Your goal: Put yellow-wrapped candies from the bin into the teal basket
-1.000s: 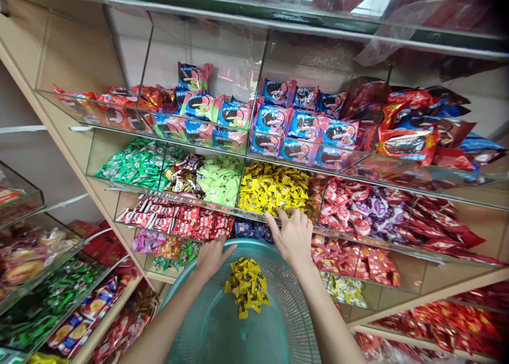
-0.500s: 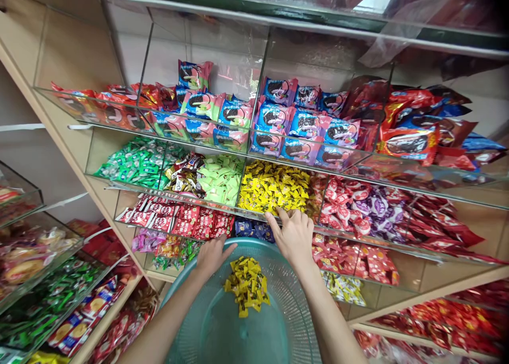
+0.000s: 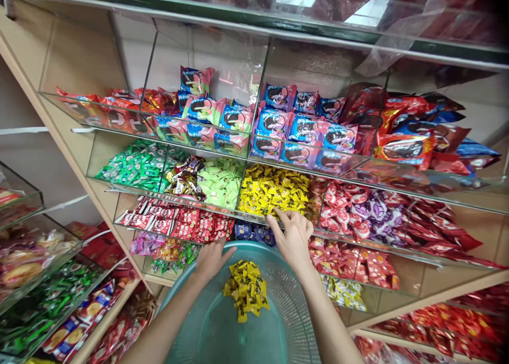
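My left hand grips the far rim of a teal plastic basket, thumb on the inside of the rim. A small heap of yellow wrapped candies lies in the basket. My right hand reaches over the front edge of the clear bin of yellow candies. Its fingers are bent down into the candies; what they hold, if anything, is hidden.
Clear shelf bins hold green candies, light green candies, red and purple sweets, and blue cookie packs above. Red wafer packs fill the bin below. More bins stand at the left.
The view has tilted slightly, so the shelves sit a little lower. My right hand has shifted a little at the yellow candy bin; the left hand stays on the basket rim.
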`<move>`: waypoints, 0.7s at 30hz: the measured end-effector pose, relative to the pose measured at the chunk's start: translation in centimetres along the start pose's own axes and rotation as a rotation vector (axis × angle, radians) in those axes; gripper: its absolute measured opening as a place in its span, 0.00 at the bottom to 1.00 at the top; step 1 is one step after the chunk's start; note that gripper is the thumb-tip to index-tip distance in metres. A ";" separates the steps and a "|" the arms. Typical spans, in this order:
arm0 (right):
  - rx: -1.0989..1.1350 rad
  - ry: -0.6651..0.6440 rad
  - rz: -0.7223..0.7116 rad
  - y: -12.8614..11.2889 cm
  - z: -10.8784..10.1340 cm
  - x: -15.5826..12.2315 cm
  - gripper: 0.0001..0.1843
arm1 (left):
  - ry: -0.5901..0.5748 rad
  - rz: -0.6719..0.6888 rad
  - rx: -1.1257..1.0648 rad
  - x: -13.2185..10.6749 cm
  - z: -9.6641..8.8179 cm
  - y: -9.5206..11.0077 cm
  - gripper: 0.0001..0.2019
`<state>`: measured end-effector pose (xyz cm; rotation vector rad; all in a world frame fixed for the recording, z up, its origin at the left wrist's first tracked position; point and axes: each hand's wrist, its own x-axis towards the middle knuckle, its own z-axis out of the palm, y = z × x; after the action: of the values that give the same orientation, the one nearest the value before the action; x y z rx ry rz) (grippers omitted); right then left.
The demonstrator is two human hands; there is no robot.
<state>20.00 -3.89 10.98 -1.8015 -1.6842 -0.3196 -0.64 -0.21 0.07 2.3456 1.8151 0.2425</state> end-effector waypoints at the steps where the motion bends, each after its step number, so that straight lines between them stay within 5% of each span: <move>1: 0.028 0.004 -0.001 0.1 0.0 0.0 0.24 | 0.001 0.001 0.001 0.0 0.0 0.0 0.29; 12: 0.251 0.099 0.018 0.4 -0.1 0.1 0.18 | -0.002 -0.005 0.005 0.0 -0.1 0.1 0.29; 16: 0.466 0.101 -0.013 -0.1 -1.7 0.2 0.17 | 0.014 -0.012 0.012 0.0 0.1 0.1 0.28; 18: 0.639 0.009 -0.083 -0.8 -3.0 0.1 0.16 | 0.012 -0.018 0.016 0.1 0.2 0.2 0.28; 21: 0.833 -0.293 -0.217 -2.1 -4.4 -0.3 0.16 | -0.004 -0.021 0.015 0.1 0.1 0.2 0.28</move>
<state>19.00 -6.84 14.77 -1.0750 -1.8268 0.5214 -0.42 -0.15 0.01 2.3337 1.8446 0.2217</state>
